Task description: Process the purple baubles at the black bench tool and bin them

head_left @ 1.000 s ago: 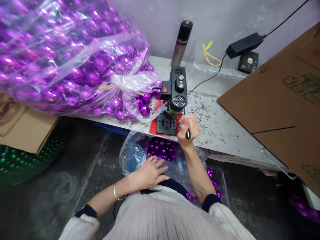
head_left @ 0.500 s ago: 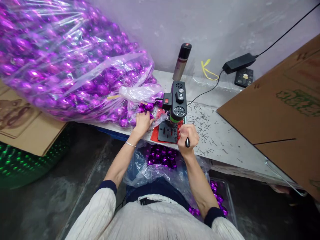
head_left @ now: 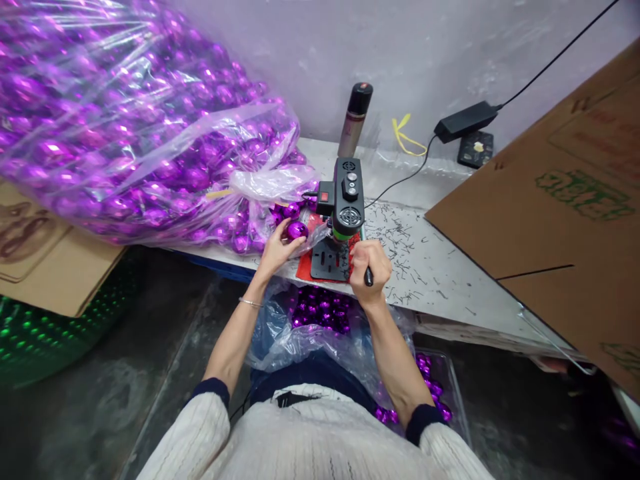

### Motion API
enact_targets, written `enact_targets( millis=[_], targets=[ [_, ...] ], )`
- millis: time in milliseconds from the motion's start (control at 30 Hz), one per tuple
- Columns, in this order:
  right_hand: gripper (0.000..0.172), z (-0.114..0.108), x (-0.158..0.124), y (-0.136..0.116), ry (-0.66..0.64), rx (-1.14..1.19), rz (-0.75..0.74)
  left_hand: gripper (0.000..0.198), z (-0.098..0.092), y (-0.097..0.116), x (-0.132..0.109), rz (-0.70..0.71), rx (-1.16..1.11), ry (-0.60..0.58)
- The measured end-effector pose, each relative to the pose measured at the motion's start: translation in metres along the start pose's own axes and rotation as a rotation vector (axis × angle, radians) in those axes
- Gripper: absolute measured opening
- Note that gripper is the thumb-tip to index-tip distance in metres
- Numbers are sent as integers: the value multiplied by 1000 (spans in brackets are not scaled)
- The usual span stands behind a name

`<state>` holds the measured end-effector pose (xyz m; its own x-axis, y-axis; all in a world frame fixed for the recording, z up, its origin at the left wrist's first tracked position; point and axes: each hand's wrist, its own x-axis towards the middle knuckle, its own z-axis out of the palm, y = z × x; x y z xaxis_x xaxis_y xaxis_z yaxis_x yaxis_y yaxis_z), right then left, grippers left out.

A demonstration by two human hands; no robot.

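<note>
Between the thumb and fingers of my left hand (head_left: 278, 252) is a shiny purple ball (head_left: 297, 231), held just left of a small black press machine (head_left: 349, 200). My right hand (head_left: 371, 267) is wrapped round the black-ended lever handle (head_left: 369, 277) at the machine's right side. The machine's slotted base plate (head_left: 327, 260) rests on a red sheet (head_left: 303, 269). Beyond my left hand, several loose purple balls lie at the mouth of a big clear bag (head_left: 165, 147) full of the same balls. More purple balls (head_left: 320, 310) sit in clear plastic below the table edge.
A spray can (head_left: 355, 120) stands behind the machine. Small dark bits (head_left: 400, 250) litter the white table. A black power adapter (head_left: 467, 121) and its cable lie at the back. A cardboard box (head_left: 560, 200) leans at right; a green mesh-like heap (head_left: 60, 340) is at lower left.
My left hand has drawn back slightly from the bag mouth and now shows a purple ball in its grip. My right hand stays on the handle. The whole view has shifted a little.
</note>
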<state>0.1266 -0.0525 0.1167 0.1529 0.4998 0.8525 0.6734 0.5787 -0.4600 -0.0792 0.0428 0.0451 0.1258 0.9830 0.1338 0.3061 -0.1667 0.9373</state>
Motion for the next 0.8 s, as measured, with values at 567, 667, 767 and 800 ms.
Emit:
enact_targets(
  millis=[567,667,767,800],
  targets=[
    [26,-3,2,-2,-9,13,-43,56,67,18,-55,-270,-514,94],
    [25,-4,1,-2,-20,5,-44,57,78,10,-54,-157,-259,102],
    [24,-4,0,-2,-26,-7,-41,54,80,6,-54,-80,-4,88],
    [25,-4,0,-2,-25,-10,-38,54,81,6,-55,-53,67,79]
  ],
)
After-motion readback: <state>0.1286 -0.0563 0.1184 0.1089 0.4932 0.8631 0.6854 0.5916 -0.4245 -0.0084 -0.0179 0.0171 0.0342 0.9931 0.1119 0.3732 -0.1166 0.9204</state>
